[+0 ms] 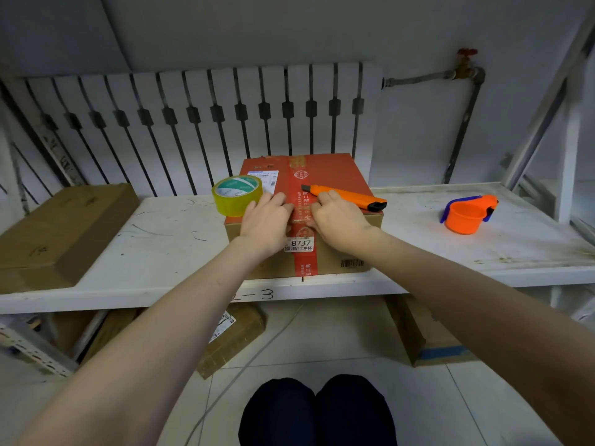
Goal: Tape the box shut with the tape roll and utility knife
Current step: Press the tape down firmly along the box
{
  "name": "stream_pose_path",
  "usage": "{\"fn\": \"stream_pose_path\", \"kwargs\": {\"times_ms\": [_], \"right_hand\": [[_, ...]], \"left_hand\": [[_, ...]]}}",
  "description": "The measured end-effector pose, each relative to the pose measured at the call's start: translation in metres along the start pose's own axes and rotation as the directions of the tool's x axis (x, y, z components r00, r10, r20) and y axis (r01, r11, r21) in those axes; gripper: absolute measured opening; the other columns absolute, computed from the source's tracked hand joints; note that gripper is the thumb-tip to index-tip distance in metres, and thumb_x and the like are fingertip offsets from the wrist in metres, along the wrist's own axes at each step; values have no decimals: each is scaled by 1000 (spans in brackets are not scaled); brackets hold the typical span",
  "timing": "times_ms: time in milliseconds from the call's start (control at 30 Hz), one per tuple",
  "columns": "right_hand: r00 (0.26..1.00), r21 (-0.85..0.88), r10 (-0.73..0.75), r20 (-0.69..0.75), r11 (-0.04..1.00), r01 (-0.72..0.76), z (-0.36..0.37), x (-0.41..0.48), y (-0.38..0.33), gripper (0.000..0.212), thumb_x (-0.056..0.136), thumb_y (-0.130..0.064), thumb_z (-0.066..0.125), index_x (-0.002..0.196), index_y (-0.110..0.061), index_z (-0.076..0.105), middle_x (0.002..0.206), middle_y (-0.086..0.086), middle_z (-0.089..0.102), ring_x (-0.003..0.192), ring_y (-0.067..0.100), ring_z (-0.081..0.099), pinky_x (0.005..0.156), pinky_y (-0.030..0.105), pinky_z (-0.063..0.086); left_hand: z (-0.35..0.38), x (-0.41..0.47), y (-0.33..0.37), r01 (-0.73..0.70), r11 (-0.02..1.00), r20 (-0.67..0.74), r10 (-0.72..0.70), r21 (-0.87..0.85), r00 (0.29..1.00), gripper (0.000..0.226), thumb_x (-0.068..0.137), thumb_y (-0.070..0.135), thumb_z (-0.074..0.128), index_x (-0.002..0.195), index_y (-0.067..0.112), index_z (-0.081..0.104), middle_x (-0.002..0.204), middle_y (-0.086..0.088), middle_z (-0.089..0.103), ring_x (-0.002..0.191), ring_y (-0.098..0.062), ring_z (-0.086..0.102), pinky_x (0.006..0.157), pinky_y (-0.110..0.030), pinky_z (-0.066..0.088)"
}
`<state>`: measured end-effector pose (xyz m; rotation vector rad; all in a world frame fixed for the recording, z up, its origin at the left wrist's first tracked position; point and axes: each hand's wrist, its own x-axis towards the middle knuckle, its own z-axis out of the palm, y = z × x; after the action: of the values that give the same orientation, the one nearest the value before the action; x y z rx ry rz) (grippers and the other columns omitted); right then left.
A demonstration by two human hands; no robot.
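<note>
A cardboard box (pixel 335 175) with a red top stands at the front edge of the white shelf (pixel 167 239), its flaps closed. A red printed strip (pixel 301 191) runs down its middle seam and over the front face. A yellowish tape roll (pixel 236 194) rests on the box's left top edge. An orange utility knife (pixel 347 196) lies on the right of the top, blade end pointing left. My left hand (pixel 265 220) and my right hand (pixel 338 220) press flat on the top near the front edge, one on each side of the strip, fingertips touching it.
A flat brown carton (pixel 58 233) lies at the shelf's left. An orange tape dispenser with blue parts (pixel 467 212) sits at the right. A radiator (pixel 209 123) stands behind. Boxes (pixel 231 339) lie on the tiled floor under the shelf, near my knees (pixel 317 410).
</note>
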<state>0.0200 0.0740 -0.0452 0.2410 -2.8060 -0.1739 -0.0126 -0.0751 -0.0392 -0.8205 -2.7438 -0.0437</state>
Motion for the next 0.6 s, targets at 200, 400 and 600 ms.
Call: {"fn": "stream_pose_path", "kwargs": {"times_ms": [200, 400, 600], "right_hand": [[999, 50, 11, -41, 999, -9, 4, -10, 3, 51, 84, -48, 57, 120, -12, 52, 121, 9, 52, 110, 24, 46, 80, 36, 47], [988, 3, 54, -146, 999, -54, 11, -4, -9, 59, 71, -52, 71, 107, -8, 56, 109, 13, 59, 100, 29, 52, 73, 37, 45], [982, -20, 52, -180, 998, -57, 20, -5, -4, 62, 60, -49, 78, 100, -7, 57, 100, 11, 59, 92, 28, 54, 76, 38, 44]], "left_hand": [[4, -2, -4, 11, 1000, 13, -11, -14, 1000, 64, 81, 23, 66, 140, 21, 41, 131, -2, 47, 123, -24, 38, 97, -39, 37], [4, 2, -9, -7, 1000, -15, 6, -28, 1000, 59, 82, 50, 57, 133, 22, 50, 125, 0, 52, 120, -23, 40, 98, -40, 36], [4, 11, -5, -28, 1000, -97, 27, -11, 995, 46, 81, 49, 62, 117, 21, 64, 110, 1, 58, 111, -22, 44, 96, -39, 35]]}}
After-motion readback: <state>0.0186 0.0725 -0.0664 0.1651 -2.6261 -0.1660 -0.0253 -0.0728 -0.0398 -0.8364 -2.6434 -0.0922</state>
